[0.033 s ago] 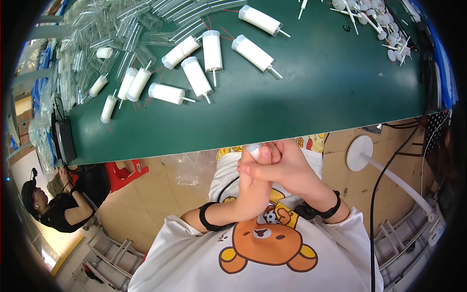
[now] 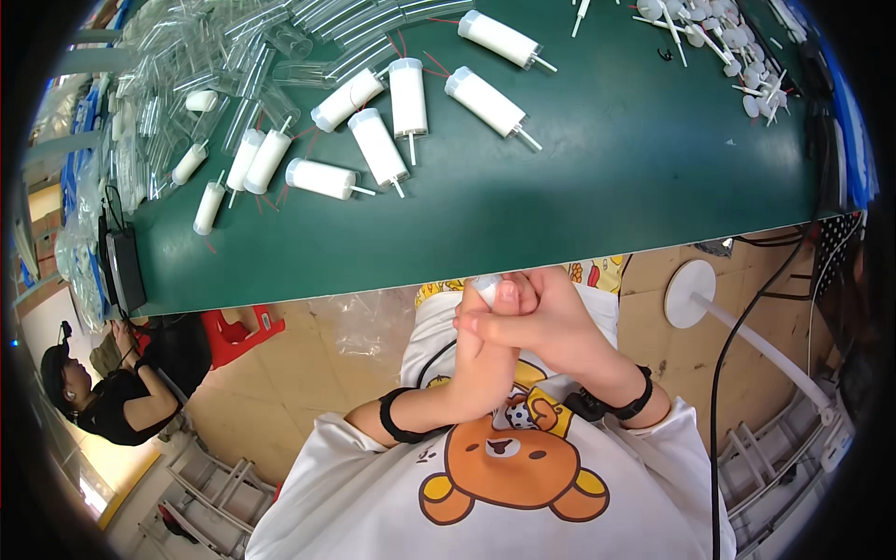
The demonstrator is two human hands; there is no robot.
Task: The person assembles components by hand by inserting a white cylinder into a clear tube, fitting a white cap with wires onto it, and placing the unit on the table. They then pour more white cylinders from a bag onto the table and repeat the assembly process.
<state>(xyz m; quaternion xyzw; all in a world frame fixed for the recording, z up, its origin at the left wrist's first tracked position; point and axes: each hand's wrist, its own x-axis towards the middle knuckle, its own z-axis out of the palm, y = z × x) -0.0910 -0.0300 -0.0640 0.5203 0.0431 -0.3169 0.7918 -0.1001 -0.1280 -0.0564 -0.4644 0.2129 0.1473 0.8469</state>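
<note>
Just below the table's near edge, my two hands are closed together in front of my shirt. My left hand point(image 2: 488, 359) wraps round a small tube with a white, see-through end point(image 2: 486, 287); only that end shows above the fingers. My right hand point(image 2: 553, 322) is closed over the left from the right side, its thumb lying across the left hand and its fingers curled at the tube. The rest of the tube is hidden in my grip. On the green table point(image 2: 607, 187) lie several white cylinders point(image 2: 484, 103) in clear sleeves, with thin white sticks and red threads.
Clear tubes point(image 2: 252, 70) are heaped at the table's far left. White discs and sticks point(image 2: 728, 37) lie at the far right. A black box point(image 2: 123, 269) stands at the left edge. A black cable point(image 2: 723, 373) hangs at right. Another person point(image 2: 121, 401) sits at left near a red stool point(image 2: 241, 336).
</note>
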